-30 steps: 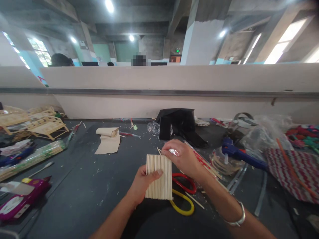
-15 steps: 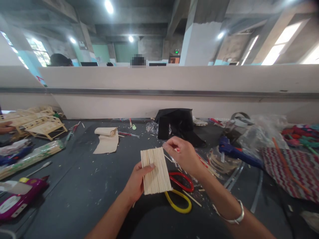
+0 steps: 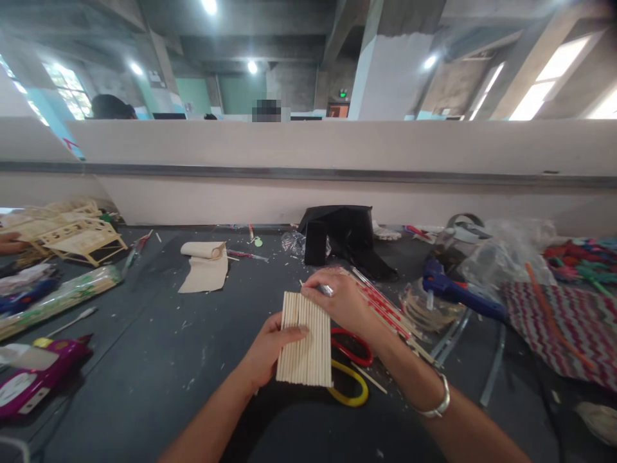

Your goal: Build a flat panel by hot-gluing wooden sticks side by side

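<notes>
A flat panel of thin wooden sticks (image 3: 311, 354) lies side by side in my left hand (image 3: 270, 347), whose thumb presses across its front. My right hand (image 3: 337, 299) is at the panel's top edge, fingertips pinched together; a small stick tip shows beside them, and what they grip is too small to make out. Below and to the right of the panel are scissors with one red handle loop (image 3: 355, 348) and one yellow loop (image 3: 354, 393), partly hidden behind it.
A blue glue gun (image 3: 457, 294) lies at the right by a patterned cloth (image 3: 540, 328). Rolled fabric (image 3: 205, 267), a black phone-like block (image 3: 315, 244) and a purple tool (image 3: 43, 379) are on the table. A person's hand (image 3: 12, 243) shows far left near wooden miniature furniture.
My right hand has moved left and slightly down onto the panel's top edge. The panel has turned more upright and shifted slightly right. Red-and-white packets now show behind my right hand.
</notes>
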